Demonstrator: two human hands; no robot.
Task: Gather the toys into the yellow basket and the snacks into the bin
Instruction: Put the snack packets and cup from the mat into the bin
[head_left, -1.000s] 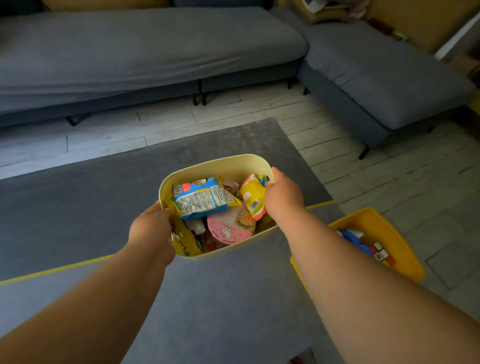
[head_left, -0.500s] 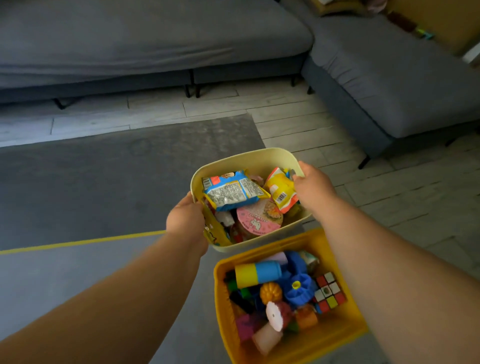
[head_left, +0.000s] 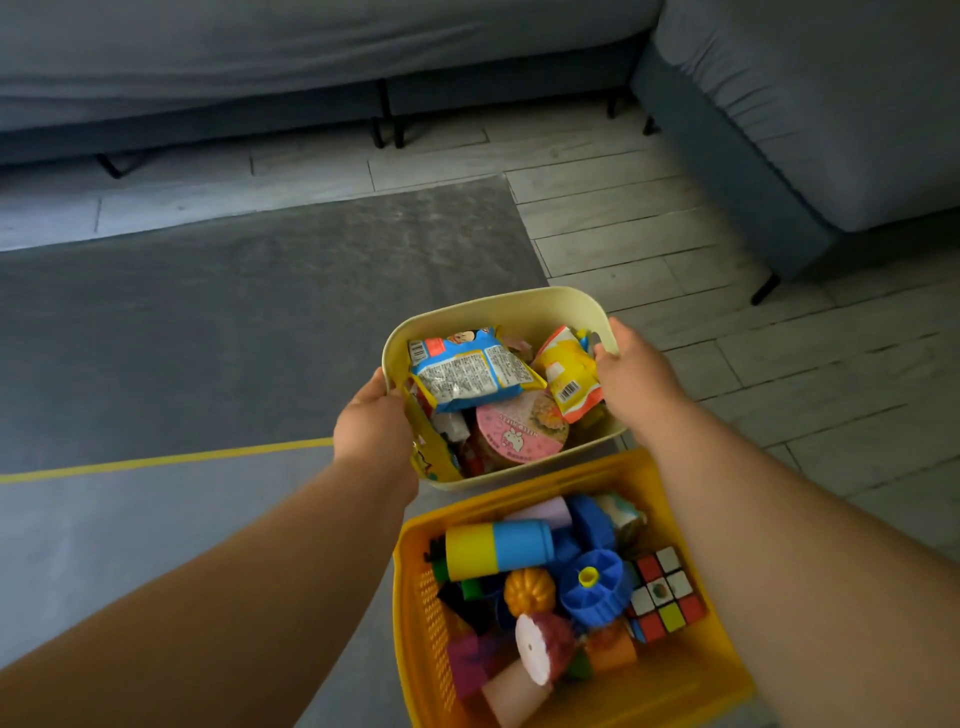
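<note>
A pale yellow bin (head_left: 498, 306) full of snacks is held between both hands just beyond the yellow basket (head_left: 415, 561). My left hand (head_left: 371, 428) grips the bin's left rim and my right hand (head_left: 631, 376) grips its right rim. Inside lie a blue snack packet (head_left: 467, 371), a yellow-orange packet (head_left: 569, 376) and a pink cup lid (head_left: 519, 428). The basket holds several toys, among them a yellow-and-blue cylinder (head_left: 498, 548), a puzzle cube (head_left: 662, 595), a blue wheel (head_left: 592, 584) and an orange pumpkin (head_left: 530, 592).
A dark grey rug (head_left: 234, 322) covers the floor on the left, with a yellow tape line (head_left: 166, 460) across it. A grey sofa (head_left: 311, 62) runs along the back and its chaise (head_left: 810, 119) stands at the right. Pale floor tiles (head_left: 779, 374) lie to the right.
Both hands carried the snack bin to the right, off the grey surface, beside the yellow basket. The view tilted down, so the whole basket of toys now shows.
</note>
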